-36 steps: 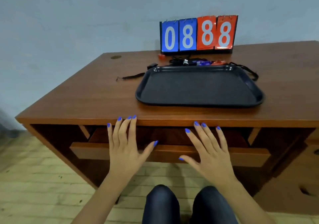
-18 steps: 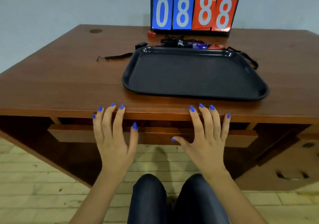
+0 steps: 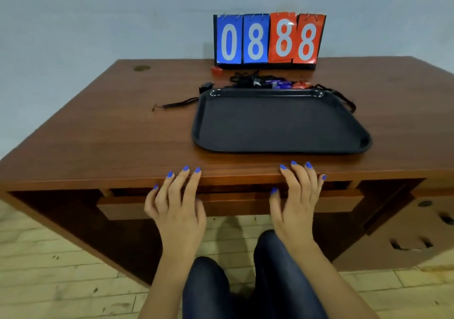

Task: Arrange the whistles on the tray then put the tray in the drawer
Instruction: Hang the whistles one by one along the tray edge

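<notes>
— Head view: where do the person's hands sit?
— The left hand (image 3: 175, 210) and right hand (image 3: 296, 200) hover fingers spread, grasping nothing, at the front edge of the wooden desk (image 3: 118, 131), over the partly open drawer (image 3: 231, 202).

— And the task's things?
— The black tray (image 3: 280, 122) lies bare on the desk. The whistles (image 3: 275, 84), a tangle with black cords, lie just behind it, before a flip scoreboard (image 3: 269, 39) reading 0888. One black whistle (image 3: 205, 87) sits off the tray's far left corner.
</notes>
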Demonstrator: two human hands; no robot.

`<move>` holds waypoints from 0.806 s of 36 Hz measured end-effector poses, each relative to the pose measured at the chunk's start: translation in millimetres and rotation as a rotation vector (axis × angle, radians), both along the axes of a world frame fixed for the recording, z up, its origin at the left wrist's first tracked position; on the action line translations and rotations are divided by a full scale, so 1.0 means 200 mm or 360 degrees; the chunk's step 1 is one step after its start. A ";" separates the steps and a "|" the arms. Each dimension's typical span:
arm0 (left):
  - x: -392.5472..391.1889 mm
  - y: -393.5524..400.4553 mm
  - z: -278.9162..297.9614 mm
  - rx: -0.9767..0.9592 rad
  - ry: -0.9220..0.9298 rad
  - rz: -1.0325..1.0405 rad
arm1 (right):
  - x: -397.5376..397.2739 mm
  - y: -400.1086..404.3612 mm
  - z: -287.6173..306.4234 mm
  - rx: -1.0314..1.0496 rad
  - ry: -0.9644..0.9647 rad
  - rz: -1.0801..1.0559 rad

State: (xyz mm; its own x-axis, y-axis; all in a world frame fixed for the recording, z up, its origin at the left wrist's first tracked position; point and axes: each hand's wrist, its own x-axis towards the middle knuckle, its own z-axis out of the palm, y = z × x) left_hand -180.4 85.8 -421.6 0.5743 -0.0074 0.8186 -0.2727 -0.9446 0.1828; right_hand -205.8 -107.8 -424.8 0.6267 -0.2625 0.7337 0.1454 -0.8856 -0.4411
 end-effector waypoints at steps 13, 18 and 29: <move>-0.06 -0.07 0.19 -0.0152 0.0406 0.0154 | -0.10 -0.24 0.27 -0.0054 0.0282 0.0501; 0.05 -0.10 0.45 -0.0021 0.0574 0.0311 | 0.00 -0.47 0.58 -0.0163 0.0349 0.0852; 0.64 -0.36 0.86 -0.0199 0.0806 -0.0191 | 0.60 -0.60 0.95 -0.0123 0.1327 0.1144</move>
